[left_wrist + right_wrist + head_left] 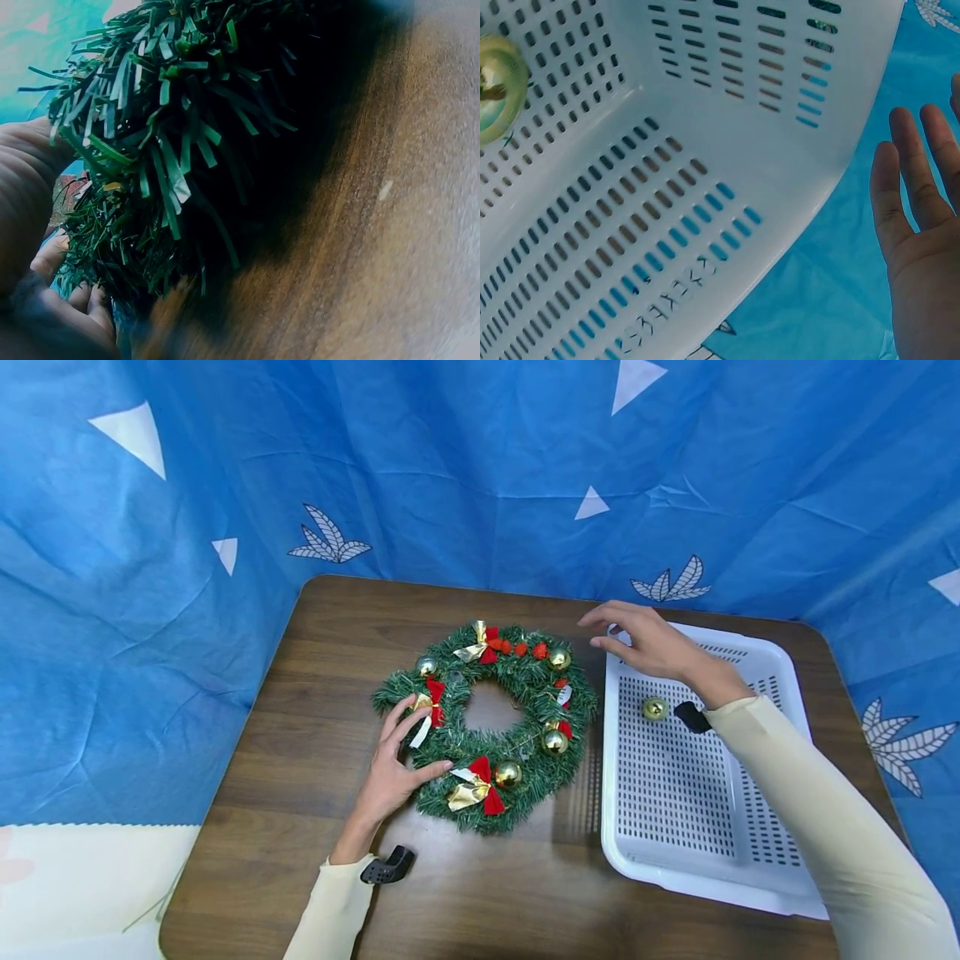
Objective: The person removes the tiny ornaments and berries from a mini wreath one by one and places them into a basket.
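A green tinsel wreath (480, 743) lies on the table, trimmed with red and gold bows, small red berries and shiny baubles. On its left side my left hand (393, 768) rests with fingers and thumb spread, fingertips at a red-gold bow (429, 703) and thumb near the lower bow (480, 785). Green strands (165, 112) fill much of the left wrist view. My right hand (637, 639) hovers with loosely bent fingers over the far left corner of a white perforated basket (611, 777), holding nothing. One gold bauble (655, 708) lies inside that basket.
The brown wooden table (285, 752) has rounded corners. A blue cloth (465, 460) with white triangles and leaf prints hangs behind and at the sides. The basket's raised walls stand just right of the wreath.
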Motion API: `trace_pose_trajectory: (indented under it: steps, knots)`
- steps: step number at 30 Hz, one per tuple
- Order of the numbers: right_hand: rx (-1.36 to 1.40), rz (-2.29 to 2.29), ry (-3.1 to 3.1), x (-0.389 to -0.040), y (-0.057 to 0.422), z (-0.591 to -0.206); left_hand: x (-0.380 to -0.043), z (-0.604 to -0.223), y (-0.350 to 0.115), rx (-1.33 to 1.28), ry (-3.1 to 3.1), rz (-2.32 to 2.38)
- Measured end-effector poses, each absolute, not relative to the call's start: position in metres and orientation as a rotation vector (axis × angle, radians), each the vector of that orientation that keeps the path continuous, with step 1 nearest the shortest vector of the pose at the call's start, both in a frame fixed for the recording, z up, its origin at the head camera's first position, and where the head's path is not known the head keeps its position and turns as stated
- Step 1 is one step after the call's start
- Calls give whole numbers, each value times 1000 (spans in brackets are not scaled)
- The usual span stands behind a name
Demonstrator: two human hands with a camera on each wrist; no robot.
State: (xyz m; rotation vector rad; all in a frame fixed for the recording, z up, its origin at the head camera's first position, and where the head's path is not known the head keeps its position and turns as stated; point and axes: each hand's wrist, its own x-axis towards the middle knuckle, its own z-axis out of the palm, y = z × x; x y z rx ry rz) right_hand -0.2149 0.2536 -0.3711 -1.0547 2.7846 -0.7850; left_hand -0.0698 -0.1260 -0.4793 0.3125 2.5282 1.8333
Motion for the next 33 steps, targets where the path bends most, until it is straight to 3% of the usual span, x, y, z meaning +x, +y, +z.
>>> trace_pose_trajectory:
  steps: [7,18,28,33]
  knots:
    - [-1044,-778,2762,-219,243,-373,-75,-501,-130,304,2571,1780]
    - [-1133,-777,2694,-225,225,-375,-68,-465,-124,307,2515,1810]
    - [-1235,-777,2640,-230,202,-378,-75,-501,-131,287,2535,1793]
    - [-1273,-760,2609,-232,190,-380,-74,-498,-131,279,2518,1803]
